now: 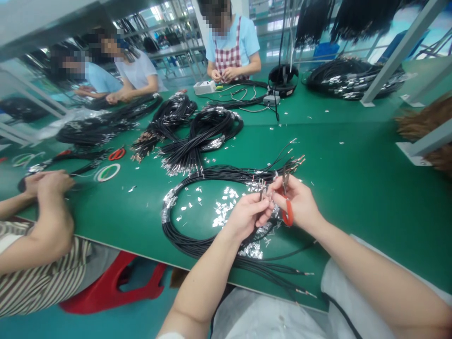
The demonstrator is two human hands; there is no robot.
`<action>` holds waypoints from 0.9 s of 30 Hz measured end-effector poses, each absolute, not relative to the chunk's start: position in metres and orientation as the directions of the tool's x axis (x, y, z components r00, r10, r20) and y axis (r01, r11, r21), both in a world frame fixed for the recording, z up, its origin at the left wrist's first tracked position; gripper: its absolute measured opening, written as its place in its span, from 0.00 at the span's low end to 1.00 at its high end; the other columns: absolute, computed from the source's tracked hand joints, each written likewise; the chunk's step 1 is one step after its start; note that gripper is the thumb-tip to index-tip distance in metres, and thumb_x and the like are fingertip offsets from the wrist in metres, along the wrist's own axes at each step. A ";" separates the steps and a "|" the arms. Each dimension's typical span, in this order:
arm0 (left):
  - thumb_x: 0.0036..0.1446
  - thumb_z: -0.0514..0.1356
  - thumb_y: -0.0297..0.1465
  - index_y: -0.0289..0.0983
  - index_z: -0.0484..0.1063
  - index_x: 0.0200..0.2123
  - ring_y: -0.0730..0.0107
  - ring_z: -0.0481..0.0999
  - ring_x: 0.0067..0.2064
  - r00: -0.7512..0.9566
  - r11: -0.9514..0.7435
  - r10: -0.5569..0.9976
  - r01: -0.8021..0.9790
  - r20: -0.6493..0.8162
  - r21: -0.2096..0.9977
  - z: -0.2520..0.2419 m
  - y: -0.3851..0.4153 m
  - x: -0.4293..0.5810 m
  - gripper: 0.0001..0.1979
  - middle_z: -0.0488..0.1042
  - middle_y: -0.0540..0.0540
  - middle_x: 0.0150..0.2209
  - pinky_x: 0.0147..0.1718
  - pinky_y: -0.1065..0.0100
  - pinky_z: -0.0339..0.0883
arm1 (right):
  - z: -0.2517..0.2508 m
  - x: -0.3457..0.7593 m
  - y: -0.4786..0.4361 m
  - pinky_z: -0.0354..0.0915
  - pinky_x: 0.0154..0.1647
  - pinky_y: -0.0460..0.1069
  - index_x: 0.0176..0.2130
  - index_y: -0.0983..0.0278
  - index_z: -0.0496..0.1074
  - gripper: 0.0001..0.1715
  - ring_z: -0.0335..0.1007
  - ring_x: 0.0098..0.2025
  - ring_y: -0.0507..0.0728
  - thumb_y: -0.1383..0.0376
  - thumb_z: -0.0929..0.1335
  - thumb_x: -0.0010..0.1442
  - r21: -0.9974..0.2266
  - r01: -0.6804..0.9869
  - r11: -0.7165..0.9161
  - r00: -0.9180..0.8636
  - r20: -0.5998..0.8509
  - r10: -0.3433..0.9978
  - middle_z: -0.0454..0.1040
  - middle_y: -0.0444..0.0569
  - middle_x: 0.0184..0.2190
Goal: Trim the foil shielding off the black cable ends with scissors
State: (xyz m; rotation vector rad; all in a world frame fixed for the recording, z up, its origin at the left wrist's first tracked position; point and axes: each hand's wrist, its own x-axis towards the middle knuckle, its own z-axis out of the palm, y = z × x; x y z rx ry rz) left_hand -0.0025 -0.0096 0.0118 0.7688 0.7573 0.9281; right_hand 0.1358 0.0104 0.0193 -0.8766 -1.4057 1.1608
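- The left hand [243,217] has its grip pressed together, pinching the ends of a few black cables [263,194].
- The right hand [294,200] has its grip closed on red-handled snips [287,213], their metal tips pointing up just beside those cable ends. The two hands almost touch.
- A looped bundle of black cable [183,240] lies on the green table [353,188], below and around the grip.
- Silver foil scraps [224,207] are scattered inside the loop, just ahead of the grip.
- Metal-tipped cable ends [296,163] fan out just beyond the right hand.
- Further ahead of the grip lie more black cable bundles [201,136].
- Well left of the grip, a co-worker's hands [49,184] rest near a roll of tape [108,172] and red scissors [117,154].
- Far ahead, a person in a checked apron [228,56] works beside a white box [204,87].
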 end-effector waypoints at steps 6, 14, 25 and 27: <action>0.42 0.66 0.29 0.34 0.65 0.22 0.82 0.59 0.15 0.080 0.184 0.983 -0.392 -0.166 0.901 0.008 -0.007 0.003 0.10 0.63 0.55 0.15 0.12 0.77 0.49 | 0.023 0.138 0.010 0.63 0.34 0.47 0.31 0.62 0.65 0.09 0.66 0.30 0.50 0.68 0.71 0.49 -0.965 -0.055 0.256 -0.088 0.260 0.961 0.69 0.41 0.27; 0.43 0.66 0.30 0.34 0.65 0.22 0.83 0.58 0.15 0.032 0.121 0.993 -0.365 -0.118 0.923 0.008 -0.011 0.006 0.10 0.63 0.56 0.16 0.13 0.77 0.49 | 0.023 0.132 0.003 0.62 0.33 0.47 0.30 0.62 0.65 0.08 0.64 0.29 0.50 0.70 0.69 0.50 -0.949 0.061 0.309 -0.058 0.305 0.950 0.67 0.41 0.26; 0.47 0.64 0.31 0.36 0.75 0.26 0.70 0.69 0.42 -0.048 -0.061 0.998 -0.422 0.045 0.905 0.009 -0.006 0.000 0.04 0.69 0.47 0.36 0.45 0.68 0.63 | 0.014 0.125 0.003 0.64 0.35 0.48 0.32 0.61 0.64 0.18 0.65 0.30 0.51 0.62 0.75 0.45 -0.983 -0.178 0.035 -0.233 0.076 0.970 0.68 0.41 0.28; 0.48 0.64 0.31 0.36 0.76 0.26 0.68 0.68 0.44 -0.065 -0.107 0.994 -0.370 0.090 0.923 0.007 -0.007 0.001 0.04 0.68 0.47 0.37 0.47 0.67 0.61 | 0.013 0.118 -0.001 0.63 0.37 0.47 0.32 0.60 0.63 0.20 0.65 0.31 0.50 0.63 0.75 0.44 -0.961 -0.278 0.008 -0.203 0.067 0.977 0.67 0.40 0.29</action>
